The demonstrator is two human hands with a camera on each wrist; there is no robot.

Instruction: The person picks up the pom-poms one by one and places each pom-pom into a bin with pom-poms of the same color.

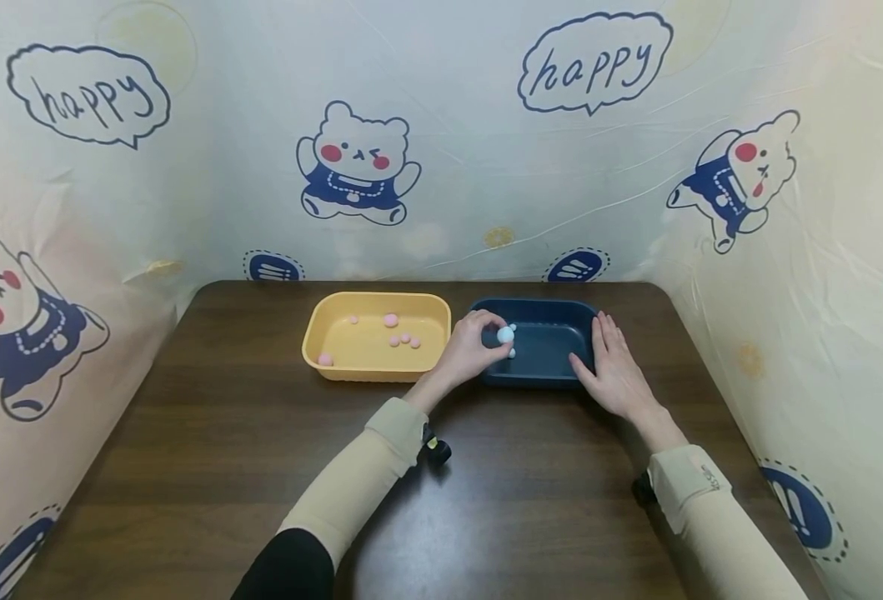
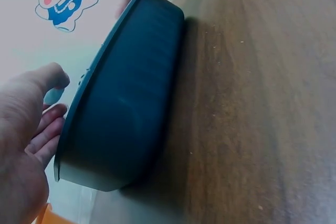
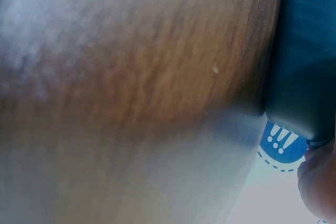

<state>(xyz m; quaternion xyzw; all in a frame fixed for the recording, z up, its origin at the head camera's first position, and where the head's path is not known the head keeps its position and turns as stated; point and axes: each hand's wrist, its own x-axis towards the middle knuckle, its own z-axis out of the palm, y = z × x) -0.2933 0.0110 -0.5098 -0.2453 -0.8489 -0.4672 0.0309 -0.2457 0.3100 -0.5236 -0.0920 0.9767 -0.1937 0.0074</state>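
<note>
My left hand (image 1: 477, 346) pinches a light blue ball (image 1: 505, 334) between thumb and fingers, over the left end of the dark blue tray (image 1: 561, 385). Close by it, two smaller light blue balls (image 1: 512, 353) show at the tray's left side, partly behind the hand. In the left wrist view the ball (image 2: 53, 96) sits between the thumb and fingers, beside the tray's rim (image 2: 97, 59). My right hand (image 1: 615, 371) lies along the tray's right wall, its fingers straight and its thumb spread over the near rim.
Left of the dark blue tray stands a yellow tray (image 1: 369, 374) holding several pink balls (image 1: 391, 320) of different sizes. Both stand near the back edge of the brown wooden table (image 1: 261, 475). A printed cloth (image 1: 471, 150) hangs behind and along the sides.
</note>
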